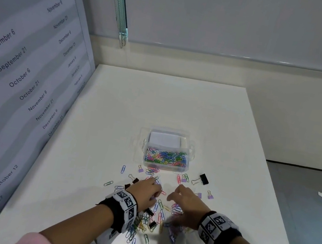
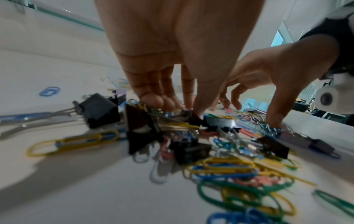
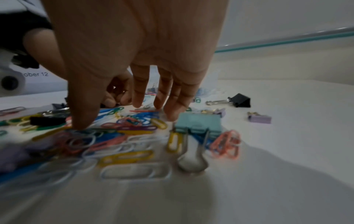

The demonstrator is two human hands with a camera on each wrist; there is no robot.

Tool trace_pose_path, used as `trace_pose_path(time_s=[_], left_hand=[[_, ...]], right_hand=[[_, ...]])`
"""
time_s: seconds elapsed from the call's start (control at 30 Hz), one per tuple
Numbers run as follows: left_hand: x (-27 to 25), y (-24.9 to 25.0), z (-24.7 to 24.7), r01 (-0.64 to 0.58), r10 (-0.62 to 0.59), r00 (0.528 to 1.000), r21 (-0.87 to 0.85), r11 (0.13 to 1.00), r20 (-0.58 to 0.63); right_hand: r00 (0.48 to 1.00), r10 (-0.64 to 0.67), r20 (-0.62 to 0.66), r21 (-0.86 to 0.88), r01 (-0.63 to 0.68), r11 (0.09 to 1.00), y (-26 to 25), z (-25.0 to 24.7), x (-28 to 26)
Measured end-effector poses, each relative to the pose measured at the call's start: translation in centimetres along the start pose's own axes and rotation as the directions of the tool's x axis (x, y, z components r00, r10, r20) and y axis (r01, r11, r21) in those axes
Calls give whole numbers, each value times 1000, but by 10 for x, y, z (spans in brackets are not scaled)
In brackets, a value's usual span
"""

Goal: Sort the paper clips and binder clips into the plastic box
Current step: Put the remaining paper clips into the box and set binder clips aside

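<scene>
While both hands over clip pile | L hand fingertips bunched, grip unclear | R hand fingers spread

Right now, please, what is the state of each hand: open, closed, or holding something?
Left hand: fingertips down in the clip pile; whether it pinches a clip cannot be told.
Right hand: open, fingers spread over the pile, holding nothing.

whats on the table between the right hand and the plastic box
In the head view, a few loose clips lie between the right hand and the plastic box: a pink paper clip, a green one, and a small purple binder clip.
</scene>
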State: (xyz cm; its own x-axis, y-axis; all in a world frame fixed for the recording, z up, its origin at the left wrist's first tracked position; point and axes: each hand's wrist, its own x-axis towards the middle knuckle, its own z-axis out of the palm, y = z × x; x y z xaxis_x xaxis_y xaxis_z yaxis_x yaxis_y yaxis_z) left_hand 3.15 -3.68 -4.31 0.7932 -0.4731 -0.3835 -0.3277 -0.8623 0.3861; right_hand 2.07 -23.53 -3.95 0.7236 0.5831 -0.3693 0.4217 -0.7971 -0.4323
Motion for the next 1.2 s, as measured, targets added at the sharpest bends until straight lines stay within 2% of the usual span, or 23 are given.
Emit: trace_pose_path(time_s=[0.07, 0.2, 0.3, 0.4, 0.57, 0.7, 0.8, 0.87, 0.93, 1.0, 1.1, 1.2], left_hand=[[0, 0, 1, -8, 8, 1000, 11, 1000, 1], [-3, -2, -1, -57, 58, 998, -11, 998, 34], [-7, -8, -3, -46, 47, 999, -51, 998, 18], [-11, -16, -8, -27, 23, 999, -101, 995, -36], [-14, -31, -21, 39, -51, 988, -87, 995, -142], [-12, -47, -27, 169, -182, 954, -76, 983, -238], [-13, -56, -32, 275, -281, 938, -54, 960, -202], [-13, -58, -32, 305, -306, 936, -32, 952, -171], [-12, -55, -31, 281, -284, 943, -47, 959, -172], [-9, -48, -27, 191, -198, 967, -60, 980, -161], [-3, -37, -21, 64, -72, 991, -70, 995, -115], [4, -25, -16, 15, -21, 993, -50, 999, -114]], right_hand=[[1000, -1, 11, 21, 0, 1000, -5, 4, 3], [991, 85, 103, 141, -99, 985, -15, 4, 11], [989, 109, 104, 209, -129, 969, -14, -4, 9], [987, 155, 50, 274, -163, 948, -9, -16, 8], [976, 212, -53, 297, -187, 936, -4, -43, 15], [966, 228, -126, 329, -176, 928, -9, -72, 28], [949, 237, -208, 340, -157, 927, -12, -91, 43], [926, 251, -283, 368, -137, 919, -12, -100, 52], [901, 279, -332, 407, -130, 904, -11, -103, 60], [889, 305, -342, 423, -145, 895, -11, -101, 65], [891, 293, -346, 409, -138, 902, -10, -93, 65], [912, 245, -329, 357, -120, 926, -12, -80, 59]])
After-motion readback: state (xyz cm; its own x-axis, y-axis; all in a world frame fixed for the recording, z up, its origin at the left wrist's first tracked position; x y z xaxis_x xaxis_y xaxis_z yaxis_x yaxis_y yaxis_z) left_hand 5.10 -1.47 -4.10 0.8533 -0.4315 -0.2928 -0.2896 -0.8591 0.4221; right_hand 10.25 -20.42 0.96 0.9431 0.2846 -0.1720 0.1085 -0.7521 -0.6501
